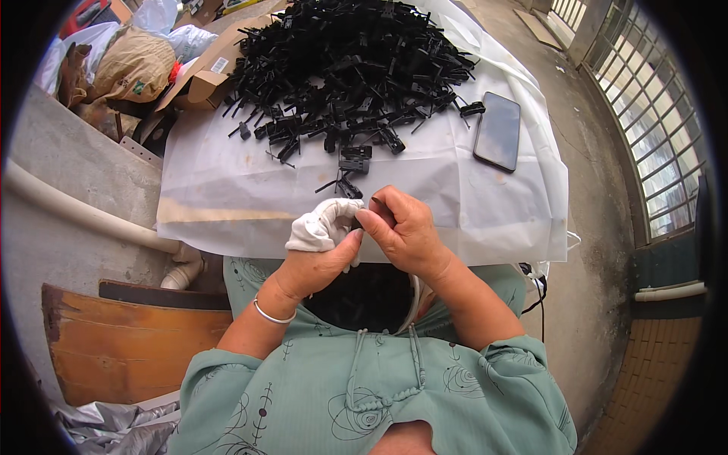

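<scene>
My left hand (322,241) wears a white cloth glove over its fingers, with the thumb bare. It meets my bare right hand (406,231) over the near edge of the table, and the fingertips of both are pinched together. A bit of something dark shows between them, but the fingers hide what it is. Just beyond my fingertips lie a few loose black plastic parts (353,161) with thin stems. Behind these rises a large heap of similar black parts (345,68).
A white sheet (425,182) covers the table. A phone (497,133) lies at its right side. Below my hands, in my lap, is a container with a pale rim (414,303) and dark contents. Cardboard (208,80) and bags (135,64) crowd the far left; a barred window (652,98) stands right.
</scene>
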Demonstrator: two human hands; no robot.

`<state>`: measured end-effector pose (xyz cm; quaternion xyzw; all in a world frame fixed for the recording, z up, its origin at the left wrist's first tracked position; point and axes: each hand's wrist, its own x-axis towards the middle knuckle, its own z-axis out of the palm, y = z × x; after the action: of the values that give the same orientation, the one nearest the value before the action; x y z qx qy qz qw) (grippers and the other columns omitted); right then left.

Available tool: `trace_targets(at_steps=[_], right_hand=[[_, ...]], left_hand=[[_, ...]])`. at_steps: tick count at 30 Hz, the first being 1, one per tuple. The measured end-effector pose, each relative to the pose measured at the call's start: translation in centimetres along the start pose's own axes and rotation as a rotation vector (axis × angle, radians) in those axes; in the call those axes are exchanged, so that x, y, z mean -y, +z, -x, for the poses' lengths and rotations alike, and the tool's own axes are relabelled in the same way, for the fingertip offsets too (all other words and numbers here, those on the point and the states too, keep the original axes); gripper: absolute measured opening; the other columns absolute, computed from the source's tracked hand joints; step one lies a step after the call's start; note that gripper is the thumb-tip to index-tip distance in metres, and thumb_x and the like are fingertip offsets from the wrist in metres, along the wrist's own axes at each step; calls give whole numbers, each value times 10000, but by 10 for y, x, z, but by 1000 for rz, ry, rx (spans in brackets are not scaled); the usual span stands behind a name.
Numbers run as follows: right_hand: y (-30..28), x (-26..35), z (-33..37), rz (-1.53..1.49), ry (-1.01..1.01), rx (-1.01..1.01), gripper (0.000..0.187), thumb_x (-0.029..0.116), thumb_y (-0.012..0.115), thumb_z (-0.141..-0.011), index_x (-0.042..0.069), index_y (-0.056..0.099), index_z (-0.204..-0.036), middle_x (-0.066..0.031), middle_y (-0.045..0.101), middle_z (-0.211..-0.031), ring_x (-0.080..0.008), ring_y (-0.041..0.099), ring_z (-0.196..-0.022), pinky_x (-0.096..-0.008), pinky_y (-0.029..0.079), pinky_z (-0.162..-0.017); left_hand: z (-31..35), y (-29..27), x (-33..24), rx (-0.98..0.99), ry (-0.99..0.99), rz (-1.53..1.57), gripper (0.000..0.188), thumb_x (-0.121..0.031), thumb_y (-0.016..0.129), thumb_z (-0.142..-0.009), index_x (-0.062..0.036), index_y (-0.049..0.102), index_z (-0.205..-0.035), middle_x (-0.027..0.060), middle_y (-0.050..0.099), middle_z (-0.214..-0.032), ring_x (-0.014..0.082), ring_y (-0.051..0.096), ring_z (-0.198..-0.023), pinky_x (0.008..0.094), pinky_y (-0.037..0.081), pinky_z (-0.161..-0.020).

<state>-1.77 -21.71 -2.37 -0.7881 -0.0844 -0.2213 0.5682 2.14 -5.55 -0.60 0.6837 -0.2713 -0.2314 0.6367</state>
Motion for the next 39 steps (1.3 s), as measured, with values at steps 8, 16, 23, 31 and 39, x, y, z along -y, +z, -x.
trace_targets(at_steps=[8,16,23,31,39], right_hand=[[5,-6,5,-17,48,196,248,154,494,-925,-5,513,-735,-145,502,-614,-237,438,-509,-340,394,-513],[27,-21,7,-212,230,73,255,168,506,-911,-14,530,-734,-162,540,-603,-291,479,-511,-364,403,-511],[-4,-1,1,93,115,176,153,146,560,-884,3,592,-837,-113,534,-647,-214,494,-556,-307,422,-548],[-8,-10,0,126,-142,109,83,73,666,-775,26,629,-833,-100,575,-669,-222,556,-582,-299,437,-538],[-5,-3,-1,-96,152,193,140,121,677,-796,9,596,-777,-19,517,-621,-86,424,-544,-247,375,-500]], left_hand=[[-2,2,15,-202,171,-289,289,-4,582,-809,41,550,-1093,119,622,-959,178,611,-831,274,493,-746],[-4,2,25,-281,361,-706,330,-19,604,-788,48,543,-1105,149,622,-978,229,614,-876,304,484,-786],[-5,-9,10,-201,85,144,300,-51,525,-895,-24,437,-1180,53,578,-877,99,524,-670,226,453,-602],[-3,-4,-3,-154,-28,8,386,-65,416,-926,-17,355,-1304,29,568,-864,35,426,-544,176,376,-486],[-1,-5,-2,64,-120,-14,357,-46,460,-841,-6,430,-1195,44,508,-1004,83,458,-874,222,412,-789]])
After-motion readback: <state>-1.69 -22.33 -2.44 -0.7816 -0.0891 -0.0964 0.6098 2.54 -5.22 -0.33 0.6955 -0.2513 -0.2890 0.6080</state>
